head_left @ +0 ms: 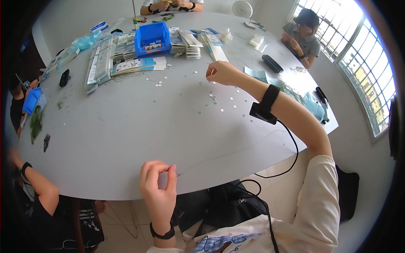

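Near the table's front edge, my left hand [159,181] is closed in a pinch, thumb against forefinger. A small dark piece [178,174] shows right at its fingertips, too small to name. From there a thin pale line [223,157] runs in a loose curve over the table to the right. Farther out, my right hand [221,73] hovers over the table with its fingers closed; what they hold, if anything, is hidden. Small round pale discs [222,110] lie scattered just below and left of it.
A blue bin [152,39] stands at the back among stacks of printed cards [100,59]. A black case [272,63] lies at the right, a black stapler-like tool [322,98] by the edge. Dark green strands [36,124] lie far left. Other people sit around the table.
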`<state>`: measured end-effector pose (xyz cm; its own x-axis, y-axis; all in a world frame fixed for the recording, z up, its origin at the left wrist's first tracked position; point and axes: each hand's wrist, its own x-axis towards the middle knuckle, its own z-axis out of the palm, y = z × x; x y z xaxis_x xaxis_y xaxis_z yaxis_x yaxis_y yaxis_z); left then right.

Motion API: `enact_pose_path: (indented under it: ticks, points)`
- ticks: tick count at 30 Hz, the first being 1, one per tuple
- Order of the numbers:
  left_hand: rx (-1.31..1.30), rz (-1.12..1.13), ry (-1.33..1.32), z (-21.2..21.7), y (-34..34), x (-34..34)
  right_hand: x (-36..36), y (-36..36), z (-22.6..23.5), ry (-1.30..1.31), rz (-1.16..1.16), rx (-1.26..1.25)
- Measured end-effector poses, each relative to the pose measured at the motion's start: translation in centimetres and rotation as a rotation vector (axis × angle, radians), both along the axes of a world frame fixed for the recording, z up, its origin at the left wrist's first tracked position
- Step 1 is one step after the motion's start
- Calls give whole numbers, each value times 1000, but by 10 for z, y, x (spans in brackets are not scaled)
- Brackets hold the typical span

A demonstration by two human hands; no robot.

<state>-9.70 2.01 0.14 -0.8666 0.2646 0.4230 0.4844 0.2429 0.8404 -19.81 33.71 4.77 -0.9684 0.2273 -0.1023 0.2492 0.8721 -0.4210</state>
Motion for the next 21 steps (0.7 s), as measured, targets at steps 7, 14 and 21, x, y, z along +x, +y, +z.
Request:
enact_pose_path:
  ticks: [7,14,21]
  points:
    - [0,-1,21,-1,1,-1,-16,2,-9,5,45,-108]
    - [2,2,29,-2,1,-2,-26,3,-6,-159,-6,-132]
    - [-1,7,31,-2,1,-2,-22,-3,-6,-53,90,-73]
